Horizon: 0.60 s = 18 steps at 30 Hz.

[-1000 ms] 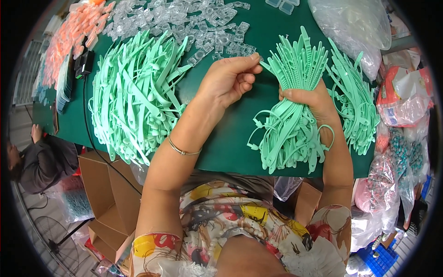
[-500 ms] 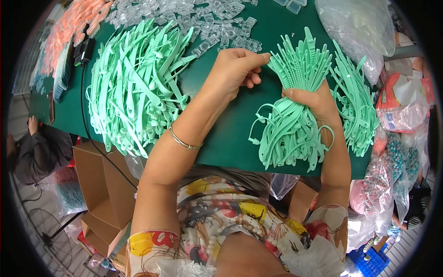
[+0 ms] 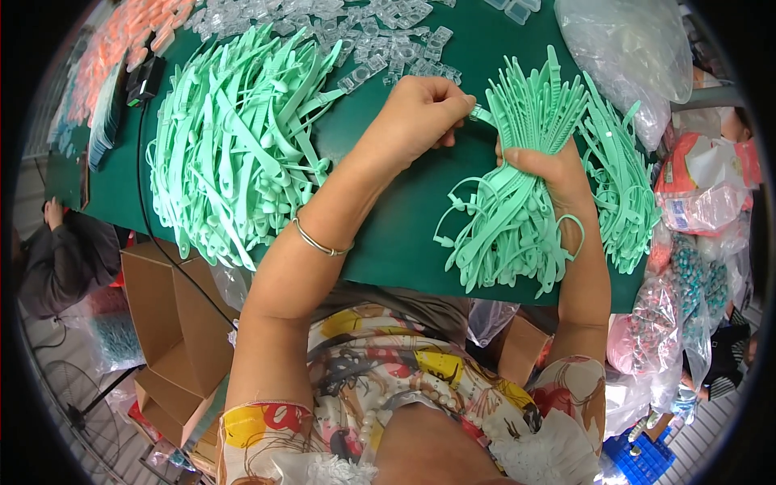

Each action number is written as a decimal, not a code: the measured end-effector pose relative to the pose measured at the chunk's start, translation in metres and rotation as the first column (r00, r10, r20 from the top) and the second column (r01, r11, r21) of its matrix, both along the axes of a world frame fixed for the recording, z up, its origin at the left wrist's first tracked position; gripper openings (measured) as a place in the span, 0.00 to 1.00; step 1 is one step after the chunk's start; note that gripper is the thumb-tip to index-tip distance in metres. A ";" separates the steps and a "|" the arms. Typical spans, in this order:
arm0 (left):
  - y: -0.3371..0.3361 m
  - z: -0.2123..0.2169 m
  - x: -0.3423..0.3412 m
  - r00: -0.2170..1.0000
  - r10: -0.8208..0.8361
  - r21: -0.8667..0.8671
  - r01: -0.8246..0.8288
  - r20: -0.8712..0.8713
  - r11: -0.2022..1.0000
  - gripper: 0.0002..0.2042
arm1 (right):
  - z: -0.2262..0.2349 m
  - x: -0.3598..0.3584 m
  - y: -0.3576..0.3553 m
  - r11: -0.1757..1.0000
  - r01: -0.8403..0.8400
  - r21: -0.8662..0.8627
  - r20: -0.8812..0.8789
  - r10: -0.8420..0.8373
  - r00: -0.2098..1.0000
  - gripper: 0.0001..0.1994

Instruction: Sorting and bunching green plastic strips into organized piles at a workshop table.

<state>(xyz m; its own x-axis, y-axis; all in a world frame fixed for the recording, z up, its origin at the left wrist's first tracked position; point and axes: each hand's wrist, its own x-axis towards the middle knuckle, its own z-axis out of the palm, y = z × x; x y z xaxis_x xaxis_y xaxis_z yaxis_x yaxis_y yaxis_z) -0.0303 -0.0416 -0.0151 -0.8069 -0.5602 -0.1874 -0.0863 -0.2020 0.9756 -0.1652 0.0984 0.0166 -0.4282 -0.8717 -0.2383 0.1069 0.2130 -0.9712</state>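
Observation:
My right hand (image 3: 550,166) is closed around the middle of a thick bundle of mint-green plastic straps (image 3: 537,105). Their ridged ends fan upward, and the looped ends with small plugs hang below the fist. Just left of the bundle, my left hand (image 3: 428,109) is closed in a pinch. A small clear plastic clip (image 3: 478,112) shows at its fingertips, on the end of one strap that bends out from the bundle. The fingers partly hide it.
A large heap of green straps (image 3: 234,153) lies on the dark green table (image 3: 380,234) at left, a smaller one (image 3: 618,178) at right. Clear clips (image 3: 396,44) are scattered at the back, near orange pieces (image 3: 121,48). A black cable (image 3: 143,178) crosses the left side. Cardboard boxes (image 3: 174,315) stand below.
The strap end with the clear clip now shows at my left fingertips, bent away from the bundle. The bundle has shifted slightly to the right at its top.

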 end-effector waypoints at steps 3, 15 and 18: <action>0.005 -0.007 -0.002 0.987 0.159 -0.570 -0.150 -0.034 0.808 0.10 | 0.002 0.002 -0.001 1.000 0.019 0.000 0.030 -0.018 0.999 0.22; 0.024 0.000 -0.006 0.976 0.213 -0.856 -0.147 -0.044 0.495 0.05 | -0.004 0.001 0.000 0.995 0.052 -0.091 -0.004 -0.052 0.999 0.20; 0.031 0.002 -0.010 0.984 0.180 -0.747 -0.117 0.004 0.655 0.07 | -0.003 0.001 -0.001 0.997 0.035 -0.076 -0.049 -0.039 0.998 0.19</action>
